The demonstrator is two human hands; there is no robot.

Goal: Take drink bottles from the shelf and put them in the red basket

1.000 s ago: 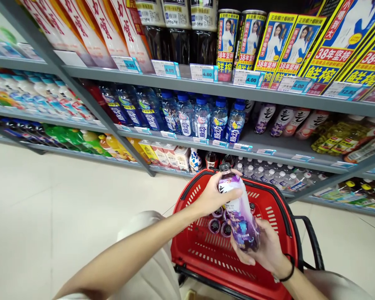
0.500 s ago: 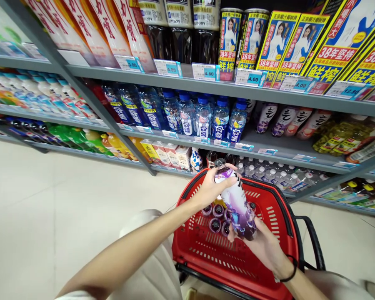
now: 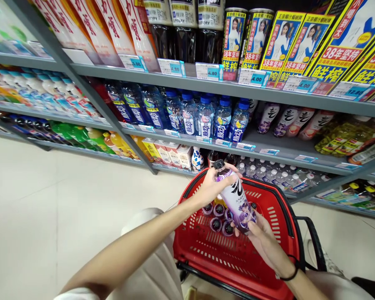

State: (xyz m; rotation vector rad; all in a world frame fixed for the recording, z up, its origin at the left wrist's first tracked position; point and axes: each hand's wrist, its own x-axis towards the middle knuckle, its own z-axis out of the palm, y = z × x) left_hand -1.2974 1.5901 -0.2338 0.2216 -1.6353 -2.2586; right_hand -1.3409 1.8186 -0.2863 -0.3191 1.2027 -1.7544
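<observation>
Between my two hands is a purple and white drink bottle (image 3: 237,198) with a dark cap, tilted so that its cap points up and left. My left hand (image 3: 214,183) grips it just below the cap. Around its lower end my right hand (image 3: 262,233), with a black band on the wrist, is closed. Beneath the bottle stands a red shopping basket (image 3: 203,266) with slotted walls. Several dark-capped bottles (image 3: 216,224) stand upright inside it, and something yellow among them is mostly hidden by my left hand and the bottle.
Grey store shelves (image 3: 187,77) run across the front. Blue-capped bottles (image 3: 206,114) and similar purple and white bottles (image 3: 268,116) fill part of the middle shelf. The basket's black handle (image 3: 314,241) sticks out at right. Pale floor tiles (image 3: 25,208) lie to the left.
The bottle has turned about its long axis, so the large black character on its label now faces me. Both hands stay on it. The view has shifted slightly.
</observation>
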